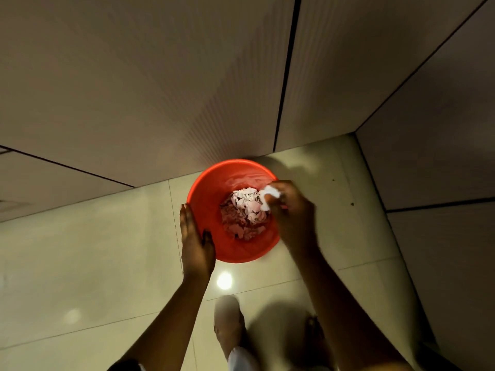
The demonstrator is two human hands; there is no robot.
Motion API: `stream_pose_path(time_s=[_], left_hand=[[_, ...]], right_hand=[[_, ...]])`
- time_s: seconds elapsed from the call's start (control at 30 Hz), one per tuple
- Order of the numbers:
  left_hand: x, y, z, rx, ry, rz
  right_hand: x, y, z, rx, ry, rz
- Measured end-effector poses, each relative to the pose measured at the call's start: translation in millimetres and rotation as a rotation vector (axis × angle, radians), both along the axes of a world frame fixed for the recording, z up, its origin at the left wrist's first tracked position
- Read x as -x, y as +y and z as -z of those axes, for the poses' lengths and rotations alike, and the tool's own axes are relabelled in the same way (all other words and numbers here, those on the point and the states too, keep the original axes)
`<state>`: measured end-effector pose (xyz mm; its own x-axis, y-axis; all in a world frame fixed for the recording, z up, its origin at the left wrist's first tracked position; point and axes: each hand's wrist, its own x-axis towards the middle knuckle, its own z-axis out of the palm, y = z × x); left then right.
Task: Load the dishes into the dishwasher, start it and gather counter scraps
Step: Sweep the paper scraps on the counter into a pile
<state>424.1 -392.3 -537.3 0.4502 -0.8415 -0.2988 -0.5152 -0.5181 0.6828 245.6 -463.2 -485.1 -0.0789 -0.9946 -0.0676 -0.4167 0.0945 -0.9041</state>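
Red bowl (209, 210) of scraps (245, 216) on floor tiles (93, 250); left hand (197, 242) flat, fingers straight against rim; right hand (290, 210) pinches white tissue (269, 198) over it, cabinet (160, 103) touching behind.

Indoor corner with tiled floor (107, 250) and panelled fronts (134, 89).

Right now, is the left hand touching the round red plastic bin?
Touching: head view shows the left hand pressed flat against the outside of the bin, at its rim.

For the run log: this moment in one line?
left hand open at red bowl | right hand pinches white scrap over it | scraps piled inside
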Motion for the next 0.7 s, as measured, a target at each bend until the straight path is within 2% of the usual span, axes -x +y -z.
stream_pose_path(time_s=[0.07, 0.2, 0.3, 0.4, 0.57, 0.7], left_hand=[[-2, 0, -5, -0.021, 0.009, 0.014], [-6, -4, -14, -0.080, 0.011, 0.045], [-9, -1, -22, -0.120, -0.037, 0.089], [7, 0, -63, -0.119, -0.034, 0.077], [70, -22, -251, 0.056, 0.099, 0.199], [128, -48, -421, 0.421, 0.182, 0.452]], right_hand=[[-18, -1, 9, -0.009, 0.210, -0.165], [-12, 5, 21, -0.018, 0.455, -0.114], [-4, 23, 24, -0.142, 0.540, -0.121], [5, 40, -12, -0.150, 0.611, -0.202], [44, 36, -212, -0.116, 0.506, -0.083], [108, 33, -396, 0.152, 0.553, 0.102]])
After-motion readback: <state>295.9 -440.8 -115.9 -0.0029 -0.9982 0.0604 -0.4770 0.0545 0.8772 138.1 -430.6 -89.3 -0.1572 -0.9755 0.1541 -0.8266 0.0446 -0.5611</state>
